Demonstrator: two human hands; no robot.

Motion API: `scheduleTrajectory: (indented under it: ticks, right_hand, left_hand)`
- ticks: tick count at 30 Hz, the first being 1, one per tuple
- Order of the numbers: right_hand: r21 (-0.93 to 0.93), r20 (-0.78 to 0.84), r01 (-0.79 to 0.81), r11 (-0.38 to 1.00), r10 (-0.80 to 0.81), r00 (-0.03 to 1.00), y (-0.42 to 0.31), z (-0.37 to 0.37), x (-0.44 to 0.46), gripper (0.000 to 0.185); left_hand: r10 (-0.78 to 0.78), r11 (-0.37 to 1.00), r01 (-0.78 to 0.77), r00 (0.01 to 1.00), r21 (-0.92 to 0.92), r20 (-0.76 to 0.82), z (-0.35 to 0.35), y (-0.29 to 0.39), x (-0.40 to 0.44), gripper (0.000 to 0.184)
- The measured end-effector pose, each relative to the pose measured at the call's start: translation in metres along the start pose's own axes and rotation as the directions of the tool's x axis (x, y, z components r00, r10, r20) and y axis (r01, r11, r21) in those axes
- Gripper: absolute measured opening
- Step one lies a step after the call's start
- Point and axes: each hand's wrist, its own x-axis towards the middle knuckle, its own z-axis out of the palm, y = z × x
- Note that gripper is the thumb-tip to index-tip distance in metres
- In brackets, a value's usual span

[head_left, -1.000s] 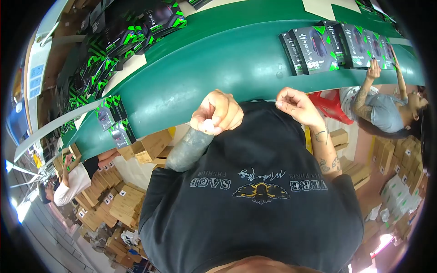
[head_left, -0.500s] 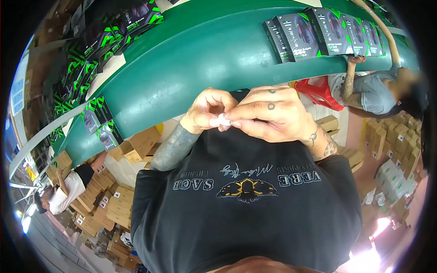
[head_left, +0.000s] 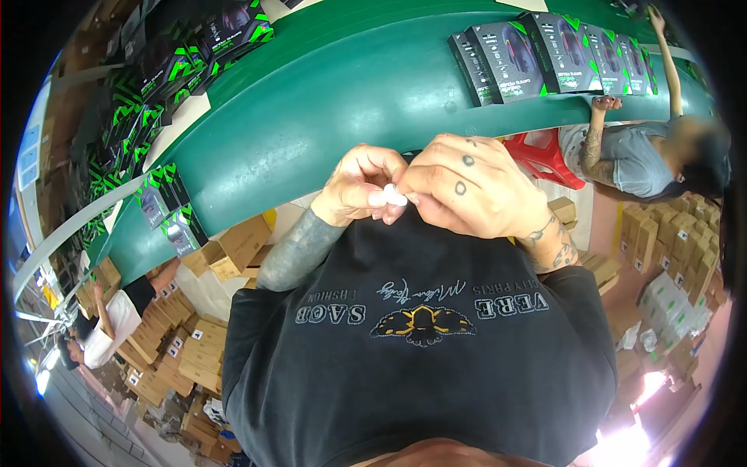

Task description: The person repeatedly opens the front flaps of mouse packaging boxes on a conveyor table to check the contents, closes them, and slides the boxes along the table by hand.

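Observation:
Small white pieces (head_left: 395, 196), too small to identify, sit between my fingertips in front of the black shirt. My left hand (head_left: 359, 187) pinches a white piece between thumb and fingers. From the other side, my right hand (head_left: 471, 187) meets it with its fingers pressed together at the white pieces; its fingertips are partly hidden. Both hands are close together over the near edge of the green table (head_left: 311, 132).
Black and green boxes (head_left: 510, 62) stand in a row at the back right, with more stacked (head_left: 159, 62) at the left. One co-worker (head_left: 642, 159) is at the right beside a red stool (head_left: 548, 156), another (head_left: 117, 327) at the far left. Cartons (head_left: 206, 350) lie below.
My right hand has come leftwards to meet my left hand at the white pieces. The view has shifted slightly. The right co-worker's hands have moved off the boxes.

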Motion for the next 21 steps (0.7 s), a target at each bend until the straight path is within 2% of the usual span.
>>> scheduleTrajectory:
  ticks: [3, 4, 6, 8, 9, 11, 13, 14, 16, 17, 20, 21]
  right_hand:
    - [0.359, -0.104, -0.167, 0.918, 0.218, 0.970, 0.002, 0.010, -0.006, 0.012]
    - [0.498, -0.096, -0.302, 0.813, 0.397, 0.913, -0.001, 0.010, -0.012, 0.007]
    - [0.560, 0.055, -0.315, 0.766, 0.345, 0.937, 0.020, -0.006, -0.030, 0.009]
    - [0.454, -0.110, -0.271, 0.849, 0.355, 0.928, 0.020, 0.004, -0.033, 0.010]
    - [0.394, -0.191, -0.256, 0.882, 0.352, 0.916, 0.018, 0.007, -0.033, 0.014]
    - [0.287, -0.348, -0.153, 0.946, 0.252, 0.903, 0.011, 0.017, -0.019, 0.029]
    - [0.207, -0.197, -0.133, 0.969, 0.174, 0.965, 0.008, 0.003, -0.024, 0.055]
    - [0.201, -0.176, -0.117, 0.973, 0.153, 0.972, 0.004, 0.003, -0.025, 0.049]
    - [0.021, -0.141, -0.128, 0.992, 0.130, 0.982, 0.003, 0.006, -0.024, 0.045]
    - [-0.044, -0.184, -0.141, 0.989, 0.131, 0.974, 0.006, 0.011, -0.023, 0.038]
    - [-0.114, -0.227, -0.174, 0.978, 0.145, 0.963, 0.017, 0.023, -0.029, 0.031]
    - [-0.100, -0.237, -0.178, 0.979, 0.151, 0.960, 0.019, 0.024, -0.027, 0.028]
  left_hand:
    - [0.060, 0.997, -0.057, 0.996, -0.046, 0.062, 0.003, -0.002, 0.004, 0.028]
    - [0.087, 0.996, -0.083, 0.990, -0.043, 0.114, 0.003, -0.002, 0.007, 0.027]
    - [0.115, 0.993, -0.116, 0.981, -0.004, 0.156, 0.003, -0.001, 0.007, 0.026]
    - [0.119, 0.989, -0.130, 0.983, 0.073, 0.139, 0.004, 0.000, 0.007, 0.025]
    - [0.124, 0.990, -0.133, 0.981, 0.052, 0.150, 0.006, 0.000, 0.008, 0.024]
    - [0.108, 0.957, -0.118, 0.993, 0.264, 0.054, 0.012, 0.004, 0.006, 0.023]
    - [0.128, 0.915, -0.102, 0.991, 0.390, -0.041, 0.020, 0.006, 0.006, 0.021]
    - [0.178, 0.891, -0.126, 0.981, 0.437, -0.082, 0.022, 0.005, 0.007, 0.021]
    - [0.203, 0.879, -0.105, 0.965, 0.466, -0.165, 0.028, 0.008, 0.014, 0.020]
    - [0.184, 0.872, -0.061, 0.960, 0.485, -0.210, 0.029, 0.011, 0.015, 0.016]
    - [0.133, 0.866, 0.035, 0.946, 0.499, -0.297, 0.023, 0.012, 0.020, 0.014]
    - [0.163, 0.863, 0.016, 0.937, 0.505, -0.309, 0.023, 0.011, 0.022, 0.013]
